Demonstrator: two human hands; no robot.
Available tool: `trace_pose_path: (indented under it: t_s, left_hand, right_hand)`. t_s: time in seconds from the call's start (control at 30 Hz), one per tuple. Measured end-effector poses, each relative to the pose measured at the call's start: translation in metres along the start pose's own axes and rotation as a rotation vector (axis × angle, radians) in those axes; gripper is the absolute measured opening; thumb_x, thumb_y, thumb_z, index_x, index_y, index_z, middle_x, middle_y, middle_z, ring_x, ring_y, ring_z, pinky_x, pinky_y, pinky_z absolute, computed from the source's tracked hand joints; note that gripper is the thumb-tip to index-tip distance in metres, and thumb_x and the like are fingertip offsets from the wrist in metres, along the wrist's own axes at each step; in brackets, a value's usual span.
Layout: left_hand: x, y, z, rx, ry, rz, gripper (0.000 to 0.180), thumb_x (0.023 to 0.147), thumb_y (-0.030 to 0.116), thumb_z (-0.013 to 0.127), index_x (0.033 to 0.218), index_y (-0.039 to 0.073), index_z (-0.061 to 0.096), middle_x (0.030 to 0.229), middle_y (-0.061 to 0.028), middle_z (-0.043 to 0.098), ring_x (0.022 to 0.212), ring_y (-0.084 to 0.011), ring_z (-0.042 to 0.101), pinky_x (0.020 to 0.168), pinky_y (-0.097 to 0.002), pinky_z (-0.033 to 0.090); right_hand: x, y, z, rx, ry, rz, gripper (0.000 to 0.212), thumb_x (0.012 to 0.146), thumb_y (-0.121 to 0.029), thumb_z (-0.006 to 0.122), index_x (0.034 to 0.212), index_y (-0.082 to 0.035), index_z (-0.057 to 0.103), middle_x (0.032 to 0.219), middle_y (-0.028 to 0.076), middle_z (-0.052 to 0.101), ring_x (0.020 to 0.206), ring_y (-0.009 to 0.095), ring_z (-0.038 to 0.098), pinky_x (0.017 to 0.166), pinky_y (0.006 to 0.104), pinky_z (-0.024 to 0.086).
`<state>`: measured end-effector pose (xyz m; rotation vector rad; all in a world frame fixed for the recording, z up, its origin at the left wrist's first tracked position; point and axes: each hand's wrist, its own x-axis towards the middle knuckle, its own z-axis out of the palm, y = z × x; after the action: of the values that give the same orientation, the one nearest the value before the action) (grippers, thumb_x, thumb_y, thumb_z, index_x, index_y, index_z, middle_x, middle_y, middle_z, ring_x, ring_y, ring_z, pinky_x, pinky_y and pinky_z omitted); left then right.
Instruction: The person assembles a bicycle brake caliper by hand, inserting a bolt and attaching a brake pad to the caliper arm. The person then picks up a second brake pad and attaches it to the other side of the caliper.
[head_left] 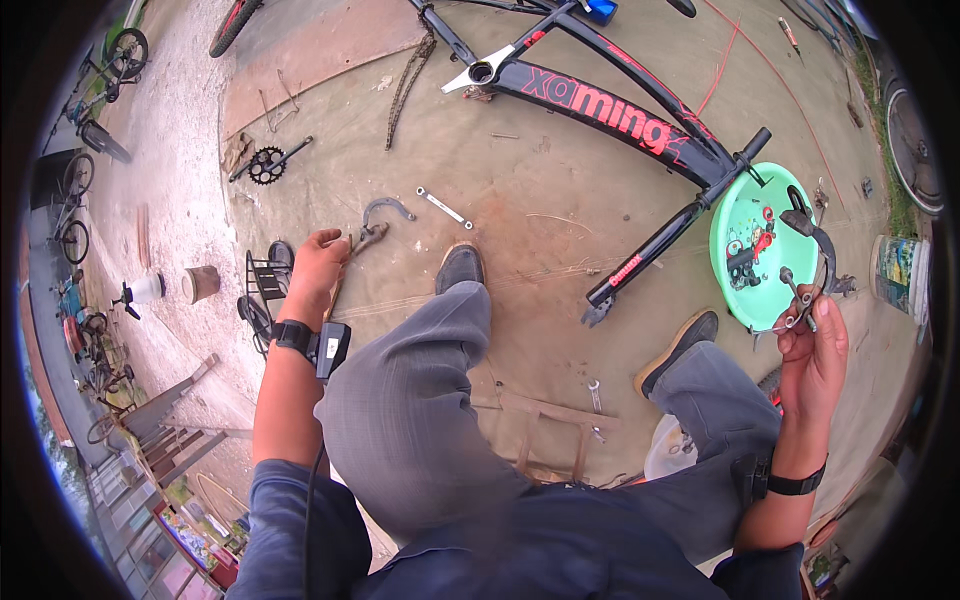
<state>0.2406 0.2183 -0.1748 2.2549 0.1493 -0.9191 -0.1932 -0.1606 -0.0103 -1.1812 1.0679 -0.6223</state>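
Note:
My right hand [812, 350] is closed on a bicycle brake caliper [826, 255], a dark curved arm with bolts, raised over the right rim of a green basin [722, 275]. Red and dark small parts [752, 250] lie in that basin. On the left, my left hand [318, 265] is closed around a slim curved brake arm [345, 272], partly hidden by the fingers. Just beyond it is a grey curved piece [385, 207]; whether the two are joined, I cannot tell. A double-ended wrench [444, 208] lies on the ground near my left shoe.
A black bicycle frame [600, 110] with red lettering stretches across the far side. A crankset [268, 164] and a chain [405, 95] lie far left. Another wrench [596, 396] and a whitish bowl [668, 450] are near my legs. A bucket [897, 275] stands right.

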Motion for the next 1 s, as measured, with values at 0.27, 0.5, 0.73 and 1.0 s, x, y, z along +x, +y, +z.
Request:
trace_pose_path:
  t_s: [0.27,0.5,0.73,1.0]
  left_hand:
    - [0.059,-0.059,0.028,-0.056,-0.054,-0.2,0.065,0.09,0.017,0.064,0.148,0.002,0.038,0.141,-0.0149,0.051,0.109,-0.0232,0.055,0.079,-0.0379,0.049]
    - [0.103,-0.076,0.036,-0.074,-0.046,-0.246,0.069,0.093,0.017,0.062,0.152,0.002,0.029,0.142,-0.0177,0.048,0.114,-0.0265,0.055,0.082,-0.0415,0.054]
    - [0.124,-0.066,0.044,-0.105,-0.09,-0.317,0.063,0.097,0.014,0.057,0.151,-0.002,0.028,0.133,-0.0184,0.053,0.113,-0.0258,0.058,0.085,-0.0367,0.056]
    - [0.134,-0.071,0.052,-0.253,-0.084,-0.26,0.045,0.096,0.009,0.057,0.136,-0.009,0.047,0.112,-0.0149,0.063,0.091,-0.0187,0.064,0.075,-0.0314,0.056]
  right_hand:
    - [0.03,0.013,0.051,-0.085,-0.115,0.099,0.032,0.102,-0.026,0.055,0.11,0.004,0.062,0.083,0.01,0.064,0.067,0.014,0.06,0.058,0.0215,0.046]
    - [0.056,0.026,0.102,-0.079,-0.193,0.169,0.031,0.102,-0.026,0.055,0.11,0.004,0.062,0.086,0.01,0.064,0.067,0.015,0.06,0.06,0.0235,0.048]
    - [0.081,0.033,0.131,-0.096,-0.214,0.205,0.032,0.102,-0.026,0.055,0.112,0.004,0.063,0.087,0.01,0.065,0.07,0.016,0.062,0.06,0.0236,0.049]
    - [0.085,0.034,0.13,-0.094,-0.21,0.209,0.033,0.101,-0.026,0.056,0.113,0.004,0.064,0.087,0.01,0.066,0.073,0.017,0.066,0.059,0.0233,0.049]
